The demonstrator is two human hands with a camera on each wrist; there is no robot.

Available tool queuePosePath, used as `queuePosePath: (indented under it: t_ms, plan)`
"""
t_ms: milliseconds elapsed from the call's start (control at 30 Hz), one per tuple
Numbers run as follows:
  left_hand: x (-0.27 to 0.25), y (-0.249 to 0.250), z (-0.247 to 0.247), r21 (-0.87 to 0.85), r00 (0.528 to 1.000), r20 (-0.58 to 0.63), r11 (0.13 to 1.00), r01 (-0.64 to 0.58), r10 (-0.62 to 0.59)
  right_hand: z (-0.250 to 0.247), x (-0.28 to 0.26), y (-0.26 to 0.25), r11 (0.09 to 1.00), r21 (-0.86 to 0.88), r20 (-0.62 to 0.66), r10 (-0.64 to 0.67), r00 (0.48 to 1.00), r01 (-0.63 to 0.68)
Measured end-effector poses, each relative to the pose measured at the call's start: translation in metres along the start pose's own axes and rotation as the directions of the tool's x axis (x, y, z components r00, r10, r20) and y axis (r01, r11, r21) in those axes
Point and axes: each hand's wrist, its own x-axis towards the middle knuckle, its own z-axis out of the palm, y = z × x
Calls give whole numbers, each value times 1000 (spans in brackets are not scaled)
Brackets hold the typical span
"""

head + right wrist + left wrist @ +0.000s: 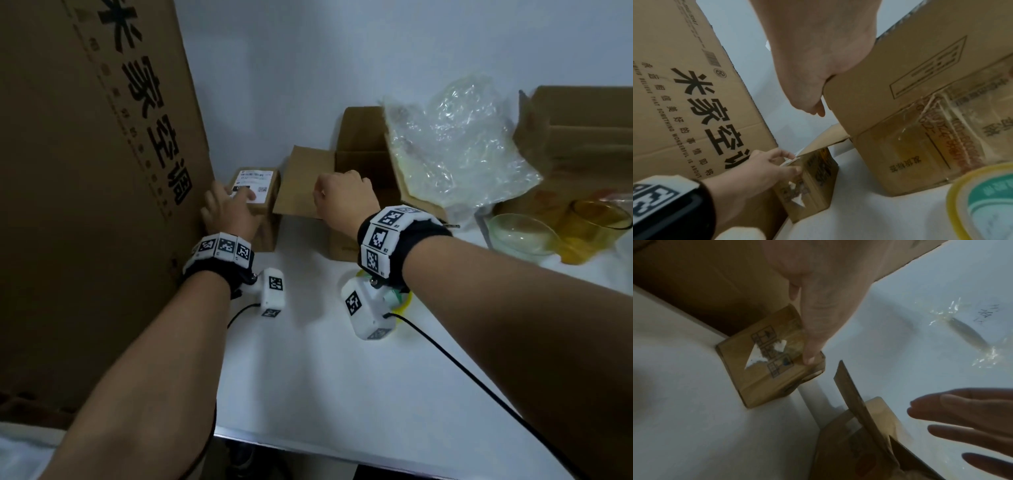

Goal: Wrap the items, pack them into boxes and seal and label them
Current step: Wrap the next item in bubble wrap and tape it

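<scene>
A small sealed cardboard box (265, 209) with a white label (251, 181) on top stands against the big carton. My left hand (229, 205) grips it, fingers over the top and thumb (813, 331) pressed on its side face; the right wrist view shows this hand (764, 167) on the box (818, 186). Just to its right stands an open brown box (363, 161) with a raised flap (305, 181). My right hand (342, 195) rests against that flap (900, 65), its fingers (962, 415) straight and holding nothing.
A tall printed carton (85, 171) walls off the left. Crumpled clear plastic wrap (455, 144) lies over the open box's right side. A glass bowl (517, 236), an amber glass (596, 226) and another carton (582, 130) sit far right. A yellow tape roll (962, 194) lies under my right wrist on the white table (342, 377).
</scene>
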Motion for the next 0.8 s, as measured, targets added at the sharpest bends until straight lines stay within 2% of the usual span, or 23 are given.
queuePosePath:
  t_ms: [100,333,533,600,667,800]
  plan:
    - [10,9,3,-36,997,71,999,37,-34,5,-5,-1,1000,-3,7,3,1000,-3]
    - [12,23,11,-215,965,260,976,23,35,3,-4,-1,1000,26,-19,14,1000,-13]
    - [-3,30,-4,-461,991,120,881,105,-55,-1,-15,6,996,83,-70,21,997,-16]
    - [-7,39,-15,-490,999,22,871,32,-24,-5,-20,11,995,101,-86,31,996,-22]
    - [-12,51,-25,-454,996,-69,887,-85,60,-12,-28,19,991,128,-101,48,994,-35]
    - [-26,76,-38,-308,959,-99,909,-282,264,-33,-45,40,981,183,-132,88,987,-63]
